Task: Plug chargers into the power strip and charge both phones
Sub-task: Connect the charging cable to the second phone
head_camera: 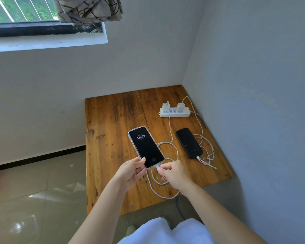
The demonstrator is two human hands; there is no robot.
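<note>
My left hand [130,170] grips the lower end of a phone in a clear case [145,147], its screen lit and reading 08:35, raised over the wooden table [111,131]. My right hand [173,174] pinches the white cable plug [158,167] at the phone's bottom port. That white cable [170,136] loops across the table to the left charger [165,106] in the white power strip [174,112]. A second charger [180,106] sits in the strip to the right. A dark phone [189,142] lies flat on the table with a white cable [205,148] in its lower end.
The table stands in a corner, with white walls behind and to the right. A window with a patterned curtain [90,9] is at the upper left. Glossy tiled floor [33,191] lies to the left of the table. The strip's grey cord [198,115] runs off the table's right side.
</note>
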